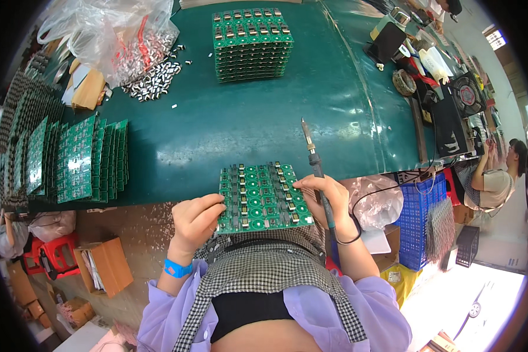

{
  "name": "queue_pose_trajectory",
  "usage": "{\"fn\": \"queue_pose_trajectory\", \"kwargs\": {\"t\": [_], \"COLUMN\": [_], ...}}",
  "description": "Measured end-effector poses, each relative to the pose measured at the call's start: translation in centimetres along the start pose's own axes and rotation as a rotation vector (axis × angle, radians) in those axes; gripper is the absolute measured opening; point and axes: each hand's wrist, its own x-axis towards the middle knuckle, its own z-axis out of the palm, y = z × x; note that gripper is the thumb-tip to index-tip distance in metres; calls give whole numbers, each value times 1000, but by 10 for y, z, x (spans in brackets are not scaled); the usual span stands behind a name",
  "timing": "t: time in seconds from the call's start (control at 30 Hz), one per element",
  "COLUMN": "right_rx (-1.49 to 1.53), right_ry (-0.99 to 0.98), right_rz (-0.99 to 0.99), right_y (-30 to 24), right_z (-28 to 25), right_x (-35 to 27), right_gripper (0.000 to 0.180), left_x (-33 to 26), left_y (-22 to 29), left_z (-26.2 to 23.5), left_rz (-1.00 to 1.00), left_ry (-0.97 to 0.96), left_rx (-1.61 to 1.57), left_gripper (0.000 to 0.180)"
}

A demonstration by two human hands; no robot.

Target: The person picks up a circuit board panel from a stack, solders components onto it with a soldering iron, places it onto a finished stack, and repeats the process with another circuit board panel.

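A: Far left of the grip, a fanned row of green printed circuit panels (82, 158) leans on the dark green table mat (229, 123). Well above it, a clear plastic bag of small silver metal parts (120, 44), some spilled beside it.

B: And the left hand (196, 220)?

A: Curled shut on the left edge of the green rectangular circuit panel with rows of round pads (264, 196), thumb on top. Panel lies at the near table edge, partly over the lap. Blue wristband (177, 269) on that forearm.

B: Straight up from the panel?

A: Neat stack of similar green boards (252, 44), well apart.

B: Right hand (328, 199)?

A: Closed around the dark-handled soldering iron (317, 170), tip pointing away, up over the mat. Fingertips touch the panel's right edge. Black cord (387, 188) trails right toward a blue plastic crate (419, 217).

B: Risks?

A: My judgement: the panel overhangs, so a slack left grip could tip it off. The iron's tip hangs near the mat; a dip might scorch it. The cord could snag the wrist.
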Motion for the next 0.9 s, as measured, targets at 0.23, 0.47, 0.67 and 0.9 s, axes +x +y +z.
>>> {"fn": "queue_pose_trajectory", "kwargs": {"t": [0.23, 0.47, 0.67, 0.9], "right_rx": [43, 130, 157, 166], "right_ry": [-106, -263, -242, -199], "right_rz": [167, 240, 236, 171], "right_y": [16, 31, 31, 26], "right_z": [-2, 16, 20, 8], "right_x": [36, 53, 49, 36], "right_gripper": [25, 26, 24, 28], "left_x": [-18, -18, -17, -17], "left_y": [3, 7, 7, 7], "left_z": [1, -2, -1, -1], "left_rz": [-27, -25, -32, -32], "left_ry": [-1, -56, -34, -31], "left_rx": [1, 3, 17, 19], "left_gripper": [23, 27, 28, 27]}}
